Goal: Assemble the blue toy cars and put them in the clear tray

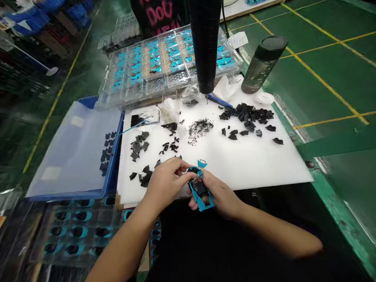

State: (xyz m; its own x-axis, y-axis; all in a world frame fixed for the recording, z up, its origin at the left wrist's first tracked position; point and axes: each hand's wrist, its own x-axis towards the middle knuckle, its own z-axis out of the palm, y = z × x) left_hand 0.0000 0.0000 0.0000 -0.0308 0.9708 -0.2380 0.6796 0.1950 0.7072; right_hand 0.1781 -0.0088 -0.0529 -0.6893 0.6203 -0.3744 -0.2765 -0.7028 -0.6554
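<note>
My hands meet over the front edge of a white plastic board. Between them is a small blue model car body with a black part inside it. My right hand holds it from below and the side, while the fingertips of my left hand grip its upper end. A small blue piece lies just beyond the fingers. Black plastic pieces lie near my left hand, and a heap of tiny black pins sits farther back.
Black pieces are scattered on the right of the board. A blue bin with a clear lid holds black parts at left. Clear trays of blue parts stand behind, beside a dark bottle. A dark upright tube blocks the view ahead.
</note>
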